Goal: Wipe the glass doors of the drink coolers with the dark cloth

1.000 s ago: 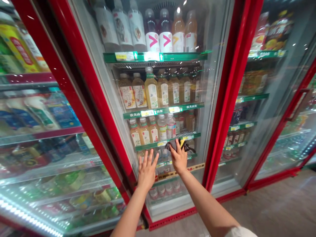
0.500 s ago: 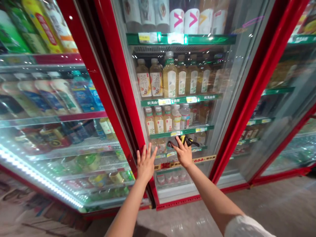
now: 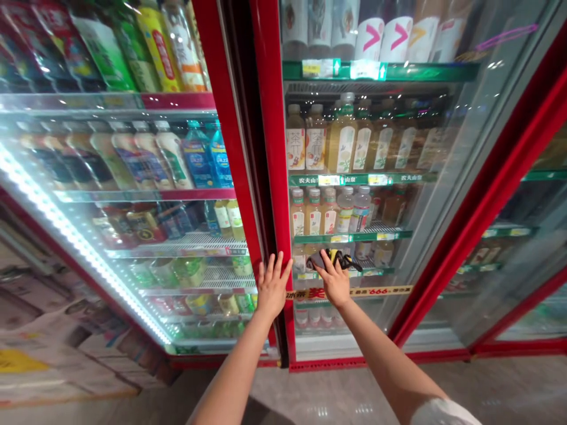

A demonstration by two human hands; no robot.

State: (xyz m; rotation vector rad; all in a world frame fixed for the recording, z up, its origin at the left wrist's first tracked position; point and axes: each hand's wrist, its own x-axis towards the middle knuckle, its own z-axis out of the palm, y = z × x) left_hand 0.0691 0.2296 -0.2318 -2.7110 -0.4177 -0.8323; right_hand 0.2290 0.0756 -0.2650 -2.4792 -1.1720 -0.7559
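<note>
My left hand [image 3: 271, 290] lies with fingers spread against the red door frame [image 3: 271, 147], over the dark gap between two drinks coolers. Nothing is in it. My right hand [image 3: 335, 284] presses a crumpled cloth [image 3: 316, 260], grey, black and yellow, flat against the glass door of the right cooler. Its fingers are spread over the cloth, which bunches out to the right. A printed strip [image 3: 376, 291] crosses the glass just below. Behind the glass, bottles [image 3: 348, 141] stand in rows on shelves with green edges.
On the left, a lit cooler holds several rows of bottles [image 3: 170, 154] and a bright light strip [image 3: 84, 257] runs down its side. Another red frame [image 3: 478, 200] and cooler stand to the right. Stacked cartons [image 3: 48, 348] sit at lower left, beside the grey floor [image 3: 336, 392].
The view has turned left, so the coolers appear farther right. Against the door, my right hand with the cloth has shifted left. My left hand has also shifted left along the frame.
</note>
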